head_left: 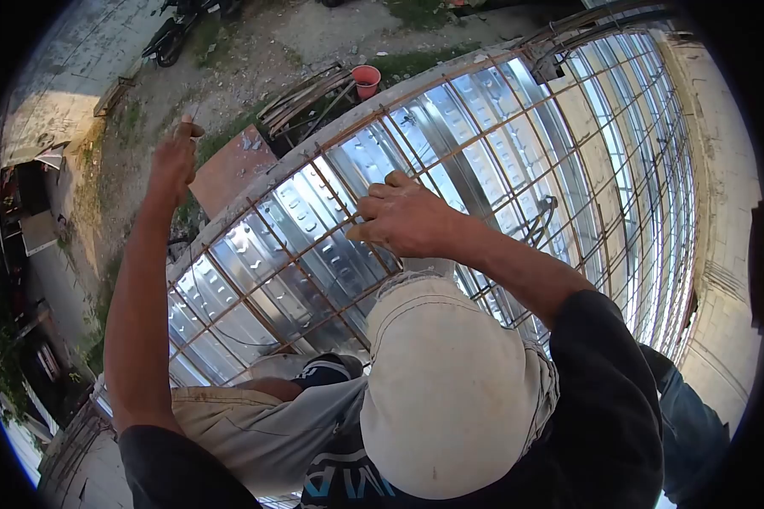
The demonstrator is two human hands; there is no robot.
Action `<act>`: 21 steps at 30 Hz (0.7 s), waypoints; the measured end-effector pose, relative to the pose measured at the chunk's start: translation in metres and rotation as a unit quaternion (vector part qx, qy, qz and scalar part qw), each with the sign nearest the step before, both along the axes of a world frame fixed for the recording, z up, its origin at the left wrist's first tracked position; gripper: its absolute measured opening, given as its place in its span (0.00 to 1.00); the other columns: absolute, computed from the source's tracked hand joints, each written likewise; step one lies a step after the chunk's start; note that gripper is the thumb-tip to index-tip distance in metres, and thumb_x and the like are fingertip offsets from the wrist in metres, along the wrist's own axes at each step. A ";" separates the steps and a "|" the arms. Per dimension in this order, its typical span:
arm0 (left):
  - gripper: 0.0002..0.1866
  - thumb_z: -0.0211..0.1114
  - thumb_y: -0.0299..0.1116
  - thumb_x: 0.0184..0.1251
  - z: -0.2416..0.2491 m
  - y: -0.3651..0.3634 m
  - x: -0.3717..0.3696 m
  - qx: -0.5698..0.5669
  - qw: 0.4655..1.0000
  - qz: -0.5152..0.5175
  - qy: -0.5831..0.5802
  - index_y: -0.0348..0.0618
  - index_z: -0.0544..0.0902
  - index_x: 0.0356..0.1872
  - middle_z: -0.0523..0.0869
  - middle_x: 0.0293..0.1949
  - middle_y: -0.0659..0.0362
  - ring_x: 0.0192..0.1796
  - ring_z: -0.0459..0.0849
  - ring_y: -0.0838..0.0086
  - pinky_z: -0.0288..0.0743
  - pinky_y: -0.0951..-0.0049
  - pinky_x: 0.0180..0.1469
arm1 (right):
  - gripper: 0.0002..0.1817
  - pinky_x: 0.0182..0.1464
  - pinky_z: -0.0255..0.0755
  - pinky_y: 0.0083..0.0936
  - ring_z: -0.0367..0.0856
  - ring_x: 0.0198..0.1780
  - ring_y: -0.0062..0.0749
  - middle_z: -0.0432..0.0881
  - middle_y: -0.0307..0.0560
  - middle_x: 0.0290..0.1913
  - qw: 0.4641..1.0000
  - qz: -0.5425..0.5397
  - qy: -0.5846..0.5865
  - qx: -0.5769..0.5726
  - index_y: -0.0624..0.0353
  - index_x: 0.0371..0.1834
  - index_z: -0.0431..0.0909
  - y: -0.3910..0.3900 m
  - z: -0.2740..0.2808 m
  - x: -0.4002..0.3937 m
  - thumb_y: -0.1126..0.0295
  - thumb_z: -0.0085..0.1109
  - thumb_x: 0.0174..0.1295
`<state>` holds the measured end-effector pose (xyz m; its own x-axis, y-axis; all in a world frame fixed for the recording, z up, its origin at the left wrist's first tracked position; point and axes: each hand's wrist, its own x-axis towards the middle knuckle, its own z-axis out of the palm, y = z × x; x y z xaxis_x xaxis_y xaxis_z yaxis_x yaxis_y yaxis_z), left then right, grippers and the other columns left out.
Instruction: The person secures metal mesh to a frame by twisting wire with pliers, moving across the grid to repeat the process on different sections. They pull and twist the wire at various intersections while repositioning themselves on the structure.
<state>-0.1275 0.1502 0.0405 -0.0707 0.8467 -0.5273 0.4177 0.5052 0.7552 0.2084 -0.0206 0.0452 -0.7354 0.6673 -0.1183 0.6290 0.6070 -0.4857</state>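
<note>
Head cam: red bucket (366,81) by ledge (335,129), contents unclear. R hand (406,220) is over rebar mesh (484,135), L hand (175,161) up past its edge; can't tell either grip's state.

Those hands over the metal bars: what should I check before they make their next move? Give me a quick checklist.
1. Gloves on: not ok; the left hand and right hand are bare.
2. Hands empty: cannot tell; any small thing between the fingers would be hard to see.
3. Right hand touching the bar grid: cannot tell; it is over the grid, but contact isn't clear.
4. Bars lying over the ribbed metal sheets: ok.
5. Full view of the bars: not ok; the light cap hides some.
6. Guard rail along the edge by the red bucket: not ok; none shows.
</note>
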 end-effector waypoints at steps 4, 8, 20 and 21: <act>0.18 0.52 0.49 0.78 -0.009 -0.076 0.103 -0.154 0.961 -0.069 -0.218 0.43 0.76 0.36 0.68 0.24 0.66 0.21 0.65 0.82 0.61 0.78 0.20 | 0.12 0.74 0.55 0.51 0.75 0.54 0.33 0.74 0.38 0.37 0.991 0.063 0.037 0.110 0.42 0.43 0.86 0.020 0.008 -0.049 0.67 0.57 0.58; 0.18 0.52 0.50 0.78 -0.026 -0.096 0.107 -0.229 0.914 -0.010 -0.334 0.45 0.76 0.40 0.80 0.33 0.61 0.33 0.81 0.74 0.81 0.69 0.36 | 0.13 0.79 0.45 0.55 0.65 0.66 0.32 0.70 0.36 0.46 0.989 0.032 0.032 0.141 0.40 0.47 0.85 0.013 0.008 -0.054 0.67 0.55 0.61; 0.12 0.53 0.40 0.79 -0.027 -0.116 0.136 -0.236 0.853 0.088 -0.458 0.40 0.74 0.45 0.83 0.39 0.55 0.40 0.87 0.66 0.84 0.68 0.37 | 0.16 0.60 0.73 0.39 0.80 0.54 0.40 0.78 0.42 0.55 0.981 -0.176 -0.061 -0.057 0.50 0.52 0.83 -0.008 0.038 -0.051 0.74 0.55 0.61; 0.12 0.54 0.39 0.78 -0.020 -0.123 0.144 -0.239 0.844 0.086 -0.471 0.39 0.74 0.46 0.83 0.39 0.55 0.40 0.87 0.66 0.85 0.68 0.37 | 0.16 0.58 0.75 0.36 0.81 0.53 0.41 0.78 0.42 0.59 0.971 -0.218 -0.050 -0.087 0.51 0.51 0.83 -0.013 0.047 -0.049 0.75 0.55 0.61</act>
